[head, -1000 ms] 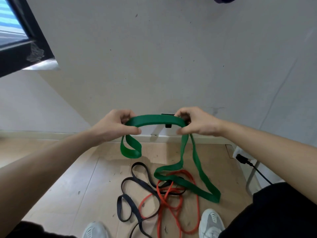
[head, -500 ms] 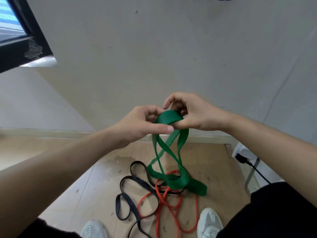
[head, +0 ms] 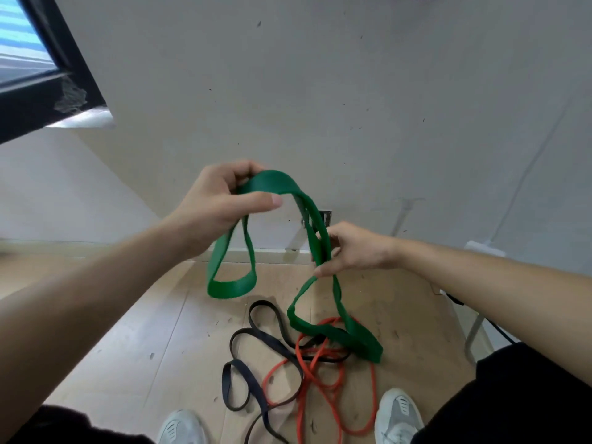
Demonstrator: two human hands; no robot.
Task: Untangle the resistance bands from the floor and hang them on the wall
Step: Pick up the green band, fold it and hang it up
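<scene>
A wide green resistance band [head: 278,185] arches between my two hands in front of the wall. My left hand [head: 217,203] pinches its top, and one loop hangs free below that hand. My right hand [head: 352,248] grips two strands lower down; from there the band runs to the floor, its far end lying over the pile. On the wooden floor a thin black band [head: 256,341] and a thin red band [head: 323,382] lie tangled together between my shoes.
A grey wall [head: 320,91] stands straight ahead, with a small dark metal fitting [head: 325,216] low on it behind the green band. A dark window frame [head: 48,75] is at upper left. A plug and cable [head: 458,299] sit at the right.
My hands, close together at the band's top half a second ago, have separated: the left rose and moved left, the right slid down the strands. A free loop now hangs below the left hand.
</scene>
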